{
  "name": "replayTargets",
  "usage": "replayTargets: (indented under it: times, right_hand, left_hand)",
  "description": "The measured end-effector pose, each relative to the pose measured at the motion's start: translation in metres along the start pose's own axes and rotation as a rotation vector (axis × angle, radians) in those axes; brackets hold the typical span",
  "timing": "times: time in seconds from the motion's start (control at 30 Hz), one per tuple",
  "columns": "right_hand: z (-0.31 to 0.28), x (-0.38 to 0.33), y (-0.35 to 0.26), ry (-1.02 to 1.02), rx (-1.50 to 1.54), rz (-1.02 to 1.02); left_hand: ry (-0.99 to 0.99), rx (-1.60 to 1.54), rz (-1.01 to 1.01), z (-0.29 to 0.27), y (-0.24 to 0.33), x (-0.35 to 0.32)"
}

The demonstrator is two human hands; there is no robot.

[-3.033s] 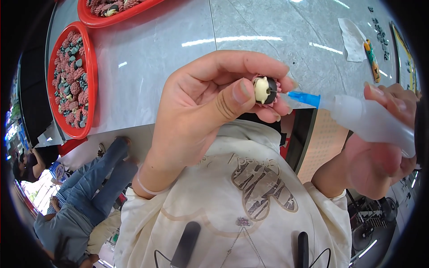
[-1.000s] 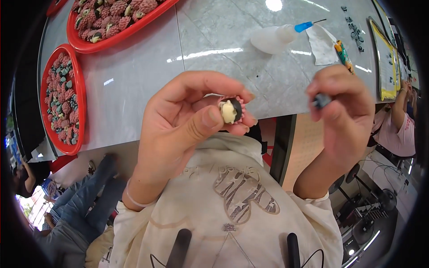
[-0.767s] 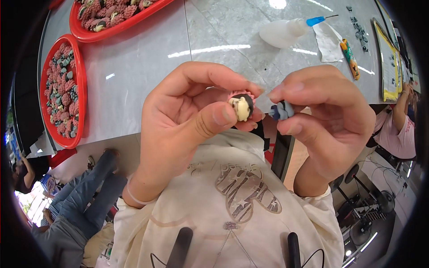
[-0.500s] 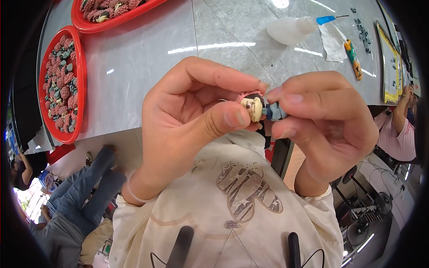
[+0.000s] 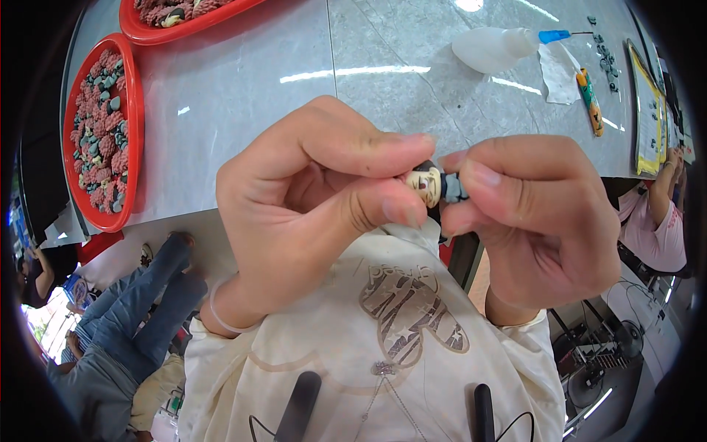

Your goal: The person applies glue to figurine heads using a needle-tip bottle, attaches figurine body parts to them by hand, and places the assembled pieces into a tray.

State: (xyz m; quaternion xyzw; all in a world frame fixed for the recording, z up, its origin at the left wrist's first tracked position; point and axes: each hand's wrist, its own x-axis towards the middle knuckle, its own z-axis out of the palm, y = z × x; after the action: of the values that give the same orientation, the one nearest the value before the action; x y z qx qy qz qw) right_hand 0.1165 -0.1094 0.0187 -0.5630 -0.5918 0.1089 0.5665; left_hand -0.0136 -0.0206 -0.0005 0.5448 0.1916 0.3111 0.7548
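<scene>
"Since under a second ago, the gray-blue body (image 5: 454, 188) has moved in against the small doll head (image 5: 426, 184)."

"Which fingers hold what?"

"The left hand (image 5: 287, 221) pinches the head between thumb and index; the right hand (image 5: 549, 214) grips the body. Both pieces are held before the shirt (image 5: 346, 324), near the edge of the table (image 5: 243, 132)."

"How best to press them?"

"I'd line up neck and head, push straight without twisting, and steady the face from its sides. How deep the joint sits, I can't tell."

Grey table (image 5: 236, 125): red trays (image 5: 135, 125), white bottle (image 5: 492, 50), paper (image 5: 557, 75).
</scene>
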Motion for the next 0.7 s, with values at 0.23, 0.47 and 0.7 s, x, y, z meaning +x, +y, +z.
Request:
replayTargets:
  times: [0.23,0.47,0.7]
  right_hand:
    - [0.007,-0.005,-0.002,0.074,-0.007,0.063]
    - [0.007,-0.004,0.014,0.051,-0.076,-0.05]
    - [0.012,0.0,0.016,0.017,-0.03,0.042]
  left_hand:
    - [0.037,0.023,0.029,0.002,-0.003,-0.003]
    - [-0.01,0.101,0.09,-0.002,-0.002,0.007]
    - [-0.158,-0.039,-0.081,-0.015,0.007,0.009]
